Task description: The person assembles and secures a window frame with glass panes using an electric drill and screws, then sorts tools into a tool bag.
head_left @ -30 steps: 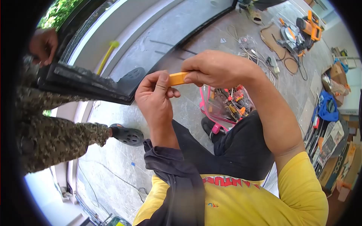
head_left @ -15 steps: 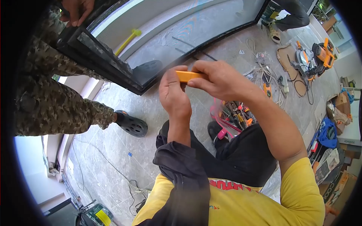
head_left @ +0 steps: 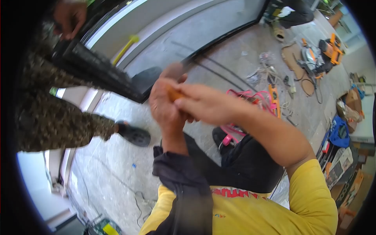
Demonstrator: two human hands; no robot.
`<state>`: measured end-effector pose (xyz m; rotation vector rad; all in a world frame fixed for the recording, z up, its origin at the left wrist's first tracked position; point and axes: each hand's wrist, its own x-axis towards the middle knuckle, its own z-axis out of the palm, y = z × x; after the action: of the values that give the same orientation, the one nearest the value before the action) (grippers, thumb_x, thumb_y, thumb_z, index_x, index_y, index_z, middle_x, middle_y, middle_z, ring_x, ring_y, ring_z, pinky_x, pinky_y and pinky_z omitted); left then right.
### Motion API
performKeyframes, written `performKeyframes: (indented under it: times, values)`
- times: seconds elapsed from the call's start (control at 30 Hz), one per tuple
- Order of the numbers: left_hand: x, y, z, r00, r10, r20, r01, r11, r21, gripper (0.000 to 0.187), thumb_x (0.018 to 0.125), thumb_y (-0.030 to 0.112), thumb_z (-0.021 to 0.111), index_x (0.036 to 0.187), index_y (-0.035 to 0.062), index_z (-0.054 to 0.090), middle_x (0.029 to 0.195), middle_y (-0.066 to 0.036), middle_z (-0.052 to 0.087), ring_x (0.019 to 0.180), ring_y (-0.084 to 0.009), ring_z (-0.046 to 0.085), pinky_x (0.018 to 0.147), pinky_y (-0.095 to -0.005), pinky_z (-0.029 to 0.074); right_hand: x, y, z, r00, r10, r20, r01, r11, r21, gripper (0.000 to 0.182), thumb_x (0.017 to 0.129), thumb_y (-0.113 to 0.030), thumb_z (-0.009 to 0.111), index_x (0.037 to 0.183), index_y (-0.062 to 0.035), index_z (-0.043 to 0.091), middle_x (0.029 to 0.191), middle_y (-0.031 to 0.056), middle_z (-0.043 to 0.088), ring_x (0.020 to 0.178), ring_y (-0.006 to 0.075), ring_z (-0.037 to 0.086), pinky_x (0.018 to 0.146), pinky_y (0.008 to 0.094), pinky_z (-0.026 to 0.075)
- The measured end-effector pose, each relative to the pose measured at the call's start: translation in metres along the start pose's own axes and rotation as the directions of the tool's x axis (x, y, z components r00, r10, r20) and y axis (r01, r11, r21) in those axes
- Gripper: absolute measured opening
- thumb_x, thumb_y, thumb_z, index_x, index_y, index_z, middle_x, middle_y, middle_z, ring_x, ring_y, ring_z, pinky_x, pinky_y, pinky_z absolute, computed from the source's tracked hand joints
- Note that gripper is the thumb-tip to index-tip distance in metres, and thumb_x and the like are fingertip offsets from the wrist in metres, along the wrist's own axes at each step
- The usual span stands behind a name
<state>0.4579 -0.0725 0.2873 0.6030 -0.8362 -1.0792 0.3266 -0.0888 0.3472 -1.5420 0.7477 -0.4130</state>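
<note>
Both my hands meet at the middle over the corner of a black-framed panel [head_left: 219,39]. My right hand [head_left: 199,102] is closed on a small orange tool [head_left: 174,94], with the thumb along its near side. My left hand [head_left: 166,102] wraps round the other end, its fingers partly smeared by motion. Most of the tool is hidden between the two hands, so its kind cannot be made out. Another person's hand [head_left: 70,17] rests at the upper-left end of the black frame.
A person in camouflage trousers [head_left: 58,117] stands at left. A pink-rimmed tool bag [head_left: 250,98], an orange level [head_left: 274,100], loose cables and an orange power saw [head_left: 331,49] lie to the right. A yellow-handled tool [head_left: 125,50] leans beyond the frame. Another person sits at the top right.
My hands have come closer together and shifted left and slightly down. The orange tool has turned and is now more covered by them. The whole view has tilted a little.
</note>
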Motion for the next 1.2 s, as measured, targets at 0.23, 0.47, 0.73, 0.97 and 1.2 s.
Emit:
performKeyframes:
  times: [0.23,0.47,0.73,0.97,1.2]
  values:
    - [0.004,0.001,-0.008,0.998,0.040,0.042,-0.031,0.978,-0.205,0.038,0.107,0.034,0.039,0.089,0.0031,0.050,0.084,-0.024,0.062,0.075,-0.0351,0.064,0.072,-0.0434,0.055,0.006,0.014,0.031,0.915,-0.309,-0.260,0.203,0.909,-0.363,0.023,0.100,-0.019,0.048,0.109,0.0002,0.055,0.098,0.0283,0.063,0.094,0.0486,0.060,0.080,0.0532,0.048]
    - [0.005,0.018,-0.002,0.991,0.003,-0.130,-0.001,1.000,0.021,0.040,0.109,0.030,0.035,0.085,0.0012,0.048,0.082,-0.020,0.060,0.074,-0.0315,0.063,0.074,-0.0420,0.054,0.006,-0.006,0.026,0.936,-0.255,-0.241,0.177,0.936,-0.303,0.029,0.100,-0.024,0.049,0.104,0.0031,0.059,0.099,0.0280,0.063,0.094,0.0484,0.060,0.082,0.0529,0.048]
    - [0.001,0.033,0.006,0.996,-0.043,0.080,0.066,0.947,-0.314,0.037,0.106,0.032,0.031,0.077,0.0117,0.042,0.068,-0.003,0.045,0.077,-0.0258,0.055,0.087,-0.0457,0.046,-0.007,-0.018,0.020,0.965,-0.260,-0.012,0.257,0.959,-0.119,0.028,0.103,-0.019,0.044,0.097,0.0057,0.057,0.088,0.0227,0.061,0.087,0.0413,0.062,0.082,0.0464,0.049]
    - [-0.001,0.011,0.004,0.990,-0.035,0.136,0.085,0.918,-0.387,0.047,0.105,0.043,0.045,0.076,0.0068,0.048,0.078,-0.010,0.057,0.082,-0.0264,0.059,0.095,-0.0516,0.048,-0.002,-0.007,0.011,0.978,-0.197,-0.063,0.181,0.964,-0.193,0.021,0.102,-0.015,0.047,0.099,0.0020,0.059,0.097,0.0181,0.061,0.100,0.0344,0.060,0.086,0.0426,0.048]
    - [-0.012,0.012,0.004,0.988,0.035,-0.151,-0.040,0.999,-0.029,0.042,0.107,0.032,0.042,0.074,0.0063,0.046,0.071,-0.008,0.054,0.066,-0.0217,0.057,0.078,-0.0426,0.055,0.009,0.017,0.029,0.899,-0.406,-0.166,0.346,0.888,-0.302,0.018,0.099,-0.015,0.050,0.106,0.0004,0.058,0.107,0.0193,0.061,0.103,0.0380,0.058,0.091,0.0429,0.047]
